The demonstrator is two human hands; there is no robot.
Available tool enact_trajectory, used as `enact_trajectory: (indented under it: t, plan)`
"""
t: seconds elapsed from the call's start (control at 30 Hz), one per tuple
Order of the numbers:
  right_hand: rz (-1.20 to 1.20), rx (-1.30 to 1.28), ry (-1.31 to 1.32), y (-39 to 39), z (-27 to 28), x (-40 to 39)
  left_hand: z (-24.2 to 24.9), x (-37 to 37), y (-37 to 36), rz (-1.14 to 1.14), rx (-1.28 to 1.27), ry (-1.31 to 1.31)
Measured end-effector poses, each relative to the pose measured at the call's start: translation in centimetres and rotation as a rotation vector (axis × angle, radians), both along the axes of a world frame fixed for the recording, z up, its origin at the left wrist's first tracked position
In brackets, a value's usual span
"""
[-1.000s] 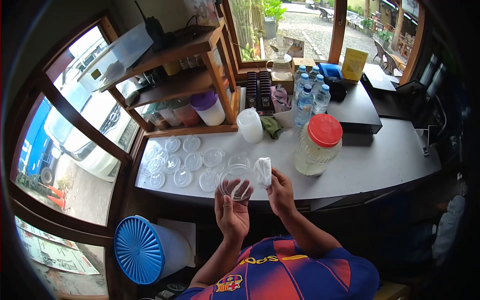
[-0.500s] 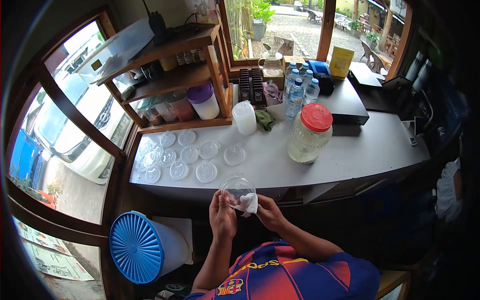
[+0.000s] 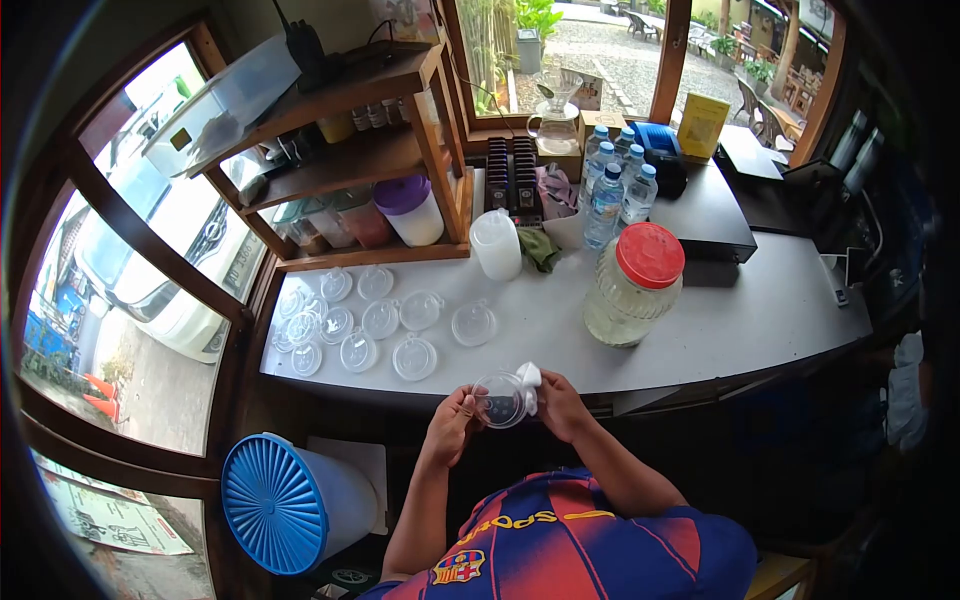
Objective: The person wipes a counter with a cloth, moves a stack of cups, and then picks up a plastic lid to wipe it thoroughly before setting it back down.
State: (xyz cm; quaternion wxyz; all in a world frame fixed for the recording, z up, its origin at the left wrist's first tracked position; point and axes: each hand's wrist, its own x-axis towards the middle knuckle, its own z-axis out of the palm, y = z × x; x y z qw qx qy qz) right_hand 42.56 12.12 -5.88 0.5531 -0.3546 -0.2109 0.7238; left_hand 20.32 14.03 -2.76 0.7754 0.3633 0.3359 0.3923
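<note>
Just off the counter's front edge, a clear plastic lid [image 3: 497,402] is held up between both hands. My left hand [image 3: 452,425] pinches its left rim, fingers closed. In my right hand [image 3: 562,408] is a crumpled white tissue [image 3: 529,381], pressed against the lid's right rim with closed fingers. Several similar clear lids [image 3: 414,358] lie spread over the left part of the white counter [image 3: 530,352], some overlapping at the far left.
A big jar with a red lid [image 3: 648,256] stands right of the hands, near several water bottles [image 3: 604,207]. Behind are a white plastic jug [image 3: 496,246], a green cloth [image 3: 540,249] and a wooden shelf [image 3: 345,170]. A blue-lidded bucket [image 3: 275,503] is at lower left.
The lid has moved a little right and down, and it is turned differently. The tissue has shifted from the lid's lower right up to its upper right rim.
</note>
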Motion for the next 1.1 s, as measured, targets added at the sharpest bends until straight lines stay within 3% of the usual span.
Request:
enact_trajectory:
  t: [0.03, 0.1, 0.17, 0.27, 0.33, 0.53, 0.63, 0.77, 0.93, 1.1]
  plan:
    - [-0.176, -0.045, -0.004, 1.0, 0.9, 0.0, -0.7, -0.2, 1.0, 0.002, 0.029, 0.025]
    - [-0.248, 0.033, -0.193, 3.1, -0.8, 2.0, -2.5, 0.1, 2.4, 0.114, 0.048, 0.034]
    - [-0.291, 0.063, -0.318, 4.5, -0.6, 2.9, -4.8, 0.3, 3.8, 0.204, 0.132, 0.219]
    - [-0.164, 0.107, -0.421, 5.3, -1.4, 4.1, -6.9, 0.2, 5.1, 0.324, 0.165, 0.457]
    - [-0.124, 0.121, -0.452, 5.8, -2.9, 4.7, -5.6, 1.3, 5.3, 0.413, 0.123, 0.578]
    - [-0.108, 0.188, -0.632, 7.2, -5.7, 5.0, -6.0, 2.0, 6.9, 0.583, 0.143, 0.623]
    - [-0.066, 0.256, -0.728, 7.2, -5.0, 4.7, -6.2, 2.5, 7.5, 0.611, 0.247, 0.684]
    - [-0.082, 0.33, -0.814, 7.1, -4.3, 4.6, -6.3, 2.7, 8.6, 0.585, 0.506, 0.986]
    - [-0.105, 0.336, -0.607, 6.9, -3.9, 4.6, -1.4, 5.8, 8.2, 0.51, 0.753, 1.378]
    - [-0.092, 0.333, -0.531, 7.1, -2.4, 5.1, 0.1, 7.2, 12.7, 0.472, 0.894, 1.123]
